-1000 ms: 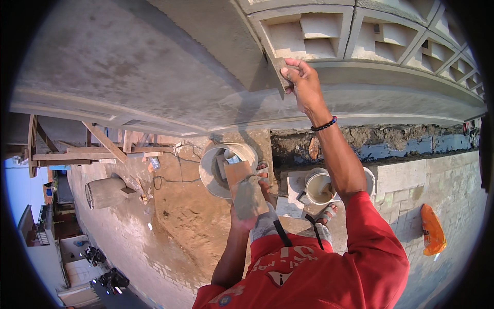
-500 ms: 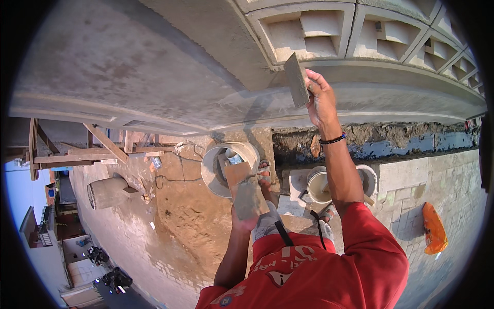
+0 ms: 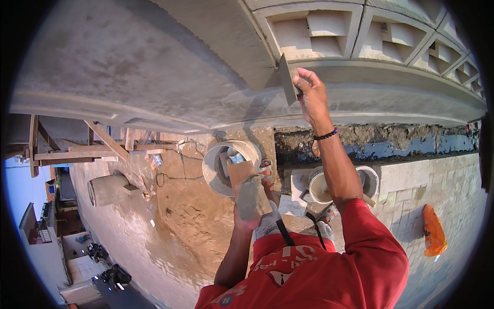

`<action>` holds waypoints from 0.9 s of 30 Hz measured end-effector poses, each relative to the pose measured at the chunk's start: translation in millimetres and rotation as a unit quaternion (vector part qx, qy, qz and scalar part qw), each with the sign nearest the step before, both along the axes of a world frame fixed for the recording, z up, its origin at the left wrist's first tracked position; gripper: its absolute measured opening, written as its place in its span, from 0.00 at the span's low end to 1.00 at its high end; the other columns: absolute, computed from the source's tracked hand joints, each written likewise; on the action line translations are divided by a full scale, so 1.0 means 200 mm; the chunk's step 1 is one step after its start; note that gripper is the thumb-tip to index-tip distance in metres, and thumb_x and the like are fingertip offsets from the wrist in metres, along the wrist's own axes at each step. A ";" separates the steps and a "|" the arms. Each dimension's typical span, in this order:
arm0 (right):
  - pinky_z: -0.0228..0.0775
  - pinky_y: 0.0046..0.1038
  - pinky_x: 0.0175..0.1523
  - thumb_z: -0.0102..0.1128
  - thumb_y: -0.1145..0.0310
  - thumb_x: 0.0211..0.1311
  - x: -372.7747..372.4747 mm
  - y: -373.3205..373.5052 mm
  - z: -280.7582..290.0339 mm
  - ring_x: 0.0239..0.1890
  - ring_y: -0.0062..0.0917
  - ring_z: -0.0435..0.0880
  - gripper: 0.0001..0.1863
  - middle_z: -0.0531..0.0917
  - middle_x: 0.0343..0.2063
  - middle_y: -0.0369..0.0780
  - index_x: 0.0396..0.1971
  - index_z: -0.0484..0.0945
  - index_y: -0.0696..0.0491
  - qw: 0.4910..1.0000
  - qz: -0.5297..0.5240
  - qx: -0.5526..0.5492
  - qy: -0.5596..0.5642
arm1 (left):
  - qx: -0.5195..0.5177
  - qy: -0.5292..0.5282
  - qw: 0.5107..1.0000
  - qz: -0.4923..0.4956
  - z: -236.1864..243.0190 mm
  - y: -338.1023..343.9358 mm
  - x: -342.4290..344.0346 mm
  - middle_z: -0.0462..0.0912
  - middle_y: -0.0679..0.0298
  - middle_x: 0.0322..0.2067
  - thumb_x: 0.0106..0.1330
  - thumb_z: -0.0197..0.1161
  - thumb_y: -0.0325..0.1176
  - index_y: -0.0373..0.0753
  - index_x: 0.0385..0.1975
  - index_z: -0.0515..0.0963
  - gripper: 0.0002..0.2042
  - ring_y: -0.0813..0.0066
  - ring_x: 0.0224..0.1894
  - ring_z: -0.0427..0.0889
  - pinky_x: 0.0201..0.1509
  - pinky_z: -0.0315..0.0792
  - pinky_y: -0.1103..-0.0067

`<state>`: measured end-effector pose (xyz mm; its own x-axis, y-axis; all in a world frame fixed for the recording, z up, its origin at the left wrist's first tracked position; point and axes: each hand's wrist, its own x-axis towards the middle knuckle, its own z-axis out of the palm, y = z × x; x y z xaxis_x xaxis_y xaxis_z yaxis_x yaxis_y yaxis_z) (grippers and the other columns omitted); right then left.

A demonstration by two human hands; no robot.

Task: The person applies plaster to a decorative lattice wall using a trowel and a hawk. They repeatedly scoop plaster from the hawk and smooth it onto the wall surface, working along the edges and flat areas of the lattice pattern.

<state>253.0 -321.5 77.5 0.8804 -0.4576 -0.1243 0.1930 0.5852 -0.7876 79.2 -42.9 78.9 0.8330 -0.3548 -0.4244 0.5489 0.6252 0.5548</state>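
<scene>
My right hand is stretched out to the wall, fingers closed round the back of a flat grey rectangular plastering float. The float stands on edge close to the corner where the smooth grey plastered wall meets the ledge under the vent blocks; whether it touches cannot be told. Low in front of my body, my left hand grips the near end of a mortar board from beneath. Wet grey mortar covers the near half of that board. Most of the left fingers are hidden under it.
Below the board stands a large white bucket with tools inside. Smaller buckets sit by my right foot. A dug trench runs along the wall base. Wooden planks, a barrel-like container and an orange bag lie farther off.
My right hand has shifted slightly left with the float, which now shows more edge-on near the ledge corner. The left hand and mortar board have barely moved.
</scene>
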 end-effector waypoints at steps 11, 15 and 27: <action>0.65 0.19 0.22 0.59 0.73 0.60 0.03 0.00 0.12 0.25 0.15 0.76 0.16 0.81 0.27 0.35 0.47 0.71 0.60 0.995 0.001 -0.099 0.010 | -0.117 0.110 0.987 0.027 -0.24 0.11 -0.02 0.71 0.55 0.53 0.68 0.50 0.45 0.38 0.59 0.64 0.24 0.62 0.55 0.72 0.58 0.69 0.66; 0.65 0.19 0.23 0.60 0.72 0.59 0.03 -0.01 0.21 0.26 0.15 0.76 0.16 0.81 0.28 0.35 0.46 0.72 0.58 0.993 0.007 -0.114 0.003 | -0.140 0.126 0.981 0.036 -0.31 0.14 -0.04 0.69 0.51 0.54 0.69 0.47 0.48 0.36 0.60 0.62 0.26 0.60 0.55 0.71 0.61 0.65 0.65; 0.65 0.18 0.25 0.59 0.71 0.59 0.06 -0.04 0.54 0.28 0.15 0.78 0.17 0.81 0.30 0.35 0.48 0.71 0.59 0.987 -0.002 -0.141 -0.080 | -0.139 0.112 0.983 0.034 -0.33 0.15 -0.02 0.69 0.52 0.54 0.67 0.51 0.45 0.33 0.61 0.58 0.28 0.66 0.52 0.74 0.52 0.75 0.74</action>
<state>264.7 -329.4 185.2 0.8766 -0.4576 0.1489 0.3300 0.3465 -0.8781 74.7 -13.1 13.5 0.7554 -0.4304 -0.4941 0.5900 0.7748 0.2270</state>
